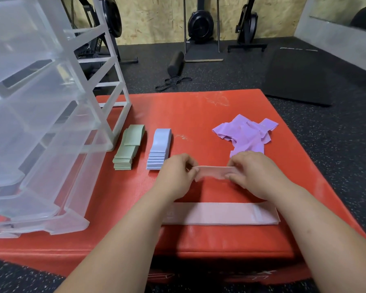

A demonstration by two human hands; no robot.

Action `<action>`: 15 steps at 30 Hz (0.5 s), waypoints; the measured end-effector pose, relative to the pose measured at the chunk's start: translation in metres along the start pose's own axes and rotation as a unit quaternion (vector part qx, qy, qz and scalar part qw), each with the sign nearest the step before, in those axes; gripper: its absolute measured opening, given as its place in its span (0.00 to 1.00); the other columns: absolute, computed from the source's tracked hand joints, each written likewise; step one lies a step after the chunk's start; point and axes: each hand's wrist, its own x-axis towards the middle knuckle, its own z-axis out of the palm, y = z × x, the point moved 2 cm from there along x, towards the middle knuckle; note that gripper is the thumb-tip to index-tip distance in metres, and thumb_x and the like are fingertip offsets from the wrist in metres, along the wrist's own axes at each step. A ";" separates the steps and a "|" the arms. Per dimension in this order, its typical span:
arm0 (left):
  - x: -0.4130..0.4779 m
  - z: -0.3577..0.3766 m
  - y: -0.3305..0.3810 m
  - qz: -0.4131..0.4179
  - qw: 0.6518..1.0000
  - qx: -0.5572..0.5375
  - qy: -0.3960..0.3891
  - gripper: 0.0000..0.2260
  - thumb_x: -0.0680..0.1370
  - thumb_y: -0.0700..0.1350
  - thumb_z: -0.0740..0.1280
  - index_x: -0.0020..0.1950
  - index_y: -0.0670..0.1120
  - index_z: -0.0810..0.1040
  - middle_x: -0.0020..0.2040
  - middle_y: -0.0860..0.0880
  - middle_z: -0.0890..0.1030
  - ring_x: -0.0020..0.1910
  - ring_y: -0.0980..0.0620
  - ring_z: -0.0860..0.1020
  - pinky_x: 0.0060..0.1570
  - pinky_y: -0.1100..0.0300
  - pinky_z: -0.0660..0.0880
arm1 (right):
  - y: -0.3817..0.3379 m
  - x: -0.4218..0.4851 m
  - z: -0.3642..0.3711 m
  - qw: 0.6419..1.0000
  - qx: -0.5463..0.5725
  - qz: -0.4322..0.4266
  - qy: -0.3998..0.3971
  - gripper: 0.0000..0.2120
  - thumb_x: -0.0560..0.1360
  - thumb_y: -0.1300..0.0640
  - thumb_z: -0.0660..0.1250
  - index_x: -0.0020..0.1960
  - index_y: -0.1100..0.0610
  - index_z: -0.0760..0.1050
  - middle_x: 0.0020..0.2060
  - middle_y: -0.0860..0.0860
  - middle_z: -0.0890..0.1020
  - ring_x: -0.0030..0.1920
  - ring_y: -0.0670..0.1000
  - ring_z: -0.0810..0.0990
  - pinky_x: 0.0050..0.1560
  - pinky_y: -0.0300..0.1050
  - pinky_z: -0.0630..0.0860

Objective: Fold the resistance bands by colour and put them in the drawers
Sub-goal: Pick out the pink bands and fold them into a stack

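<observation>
A pink resistance band [213, 172] is pinched between my left hand [175, 174] and my right hand [254, 174], folded short and held just above the red mat [199, 108]. Nearer to me a second pink band [220, 213] lies flat and stretched out under my forearms. A folded green stack [128, 148] and a folded light-blue stack [160, 149] lie side by side left of my hands. A loose heap of purple bands [246, 133] sits beyond my right hand. The clear plastic drawer unit [40, 123] stands at the left with its drawers pulled out.
Beyond the red mat the floor is dark rubber with a black foam roller [175, 62], a tangle of black bands [172, 82] and a black mat [300, 77]. Exercise machines [200, 24] stand against the wooden wall.
</observation>
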 end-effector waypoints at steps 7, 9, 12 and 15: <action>-0.003 -0.023 0.009 0.004 0.989 -0.137 0.056 0.05 0.81 0.44 0.73 0.46 0.52 0.84 0.35 0.56 0.80 0.32 0.61 0.74 0.36 0.69 0.69 | 0.001 -0.009 -0.014 0.996 0.077 0.012 0.030 0.09 0.73 0.44 0.77 0.41 0.40 0.77 0.33 0.40 0.81 0.37 0.43 0.78 0.35 0.43 0.69; -0.008 -0.028 0.010 0.007 0.991 -0.108 0.075 0.04 0.82 0.45 0.73 0.48 0.52 0.85 0.36 0.56 0.80 0.34 0.61 0.75 0.35 0.70 0.69 | 0.007 -0.012 -0.015 0.998 0.056 0.022 0.013 0.09 0.73 0.43 0.78 0.44 0.42 0.78 0.35 0.41 0.82 0.38 0.44 0.79 0.37 0.45 0.73; -0.014 -0.040 0.010 -0.003 0.990 -0.074 0.119 0.04 0.82 0.47 0.71 0.50 0.53 0.86 0.39 0.57 0.82 0.37 0.61 0.77 0.37 0.70 0.70 | 0.018 -0.017 -0.020 0.999 0.020 0.049 0.001 0.09 0.72 0.44 0.78 0.45 0.44 0.79 0.37 0.41 0.82 0.40 0.46 0.79 0.43 0.53 0.79; -0.018 -0.054 0.004 -0.008 0.984 -0.059 0.166 0.04 0.82 0.48 0.71 0.50 0.53 0.86 0.41 0.57 0.84 0.42 0.59 0.81 0.43 0.62 0.76 | 0.026 -0.026 -0.032 0.997 0.034 0.073 0.006 0.08 0.72 0.47 0.79 0.43 0.44 0.80 0.36 0.41 0.83 0.40 0.44 0.80 0.43 0.49 0.77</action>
